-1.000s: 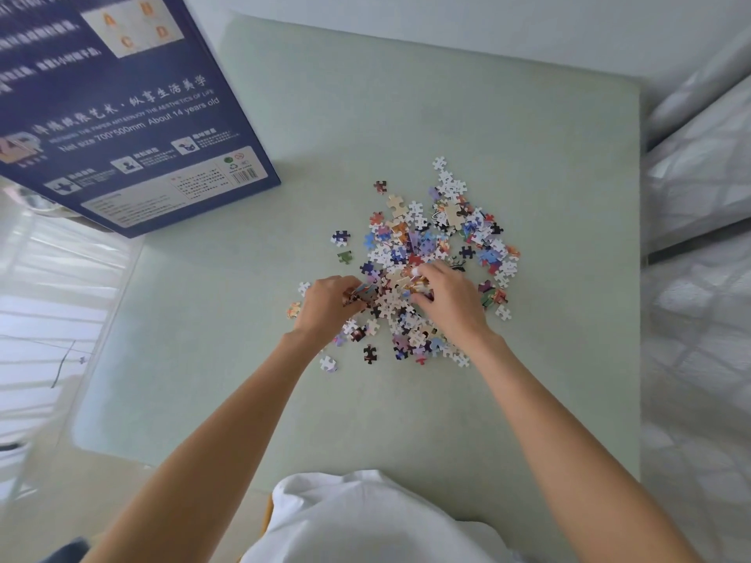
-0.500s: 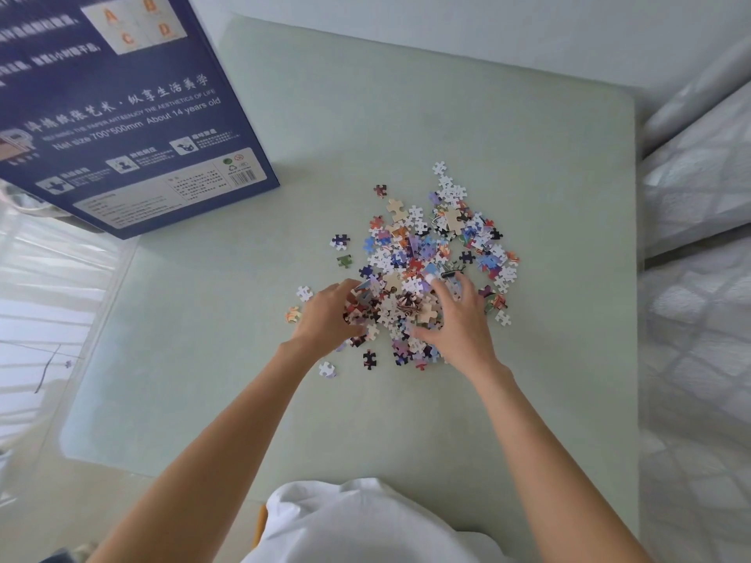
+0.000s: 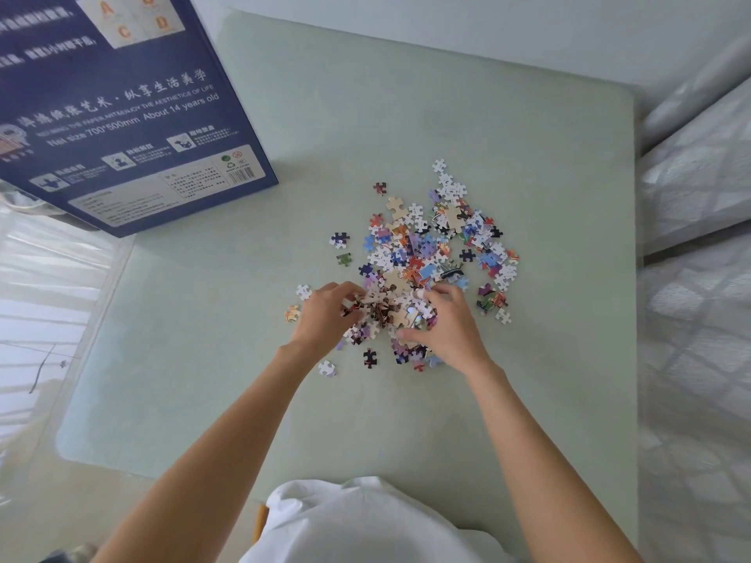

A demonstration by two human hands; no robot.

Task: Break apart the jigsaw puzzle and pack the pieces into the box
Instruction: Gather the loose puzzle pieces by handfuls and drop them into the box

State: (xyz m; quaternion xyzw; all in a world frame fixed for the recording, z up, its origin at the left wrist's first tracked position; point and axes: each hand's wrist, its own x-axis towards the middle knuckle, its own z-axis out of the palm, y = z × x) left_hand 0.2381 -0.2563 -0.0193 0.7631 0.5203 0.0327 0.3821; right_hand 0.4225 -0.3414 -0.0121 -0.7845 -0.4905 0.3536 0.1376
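Two hands gather loose jigsaw pieces on a pale green table.

The table fills most of the frame. A dark blue puzzle box occupies the upper left. The pile of puzzle pieces lies just right of centre. At its lower edge, the left hand and right hand curl their fingers around a clump of pieces between them. Single pieces lie scattered nearby.

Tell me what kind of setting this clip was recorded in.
Probably a room at home, perhaps a bedroom: a pale green table stands beside what looks like a quilted mattress, with a jigsaw pile and its blue box on it.
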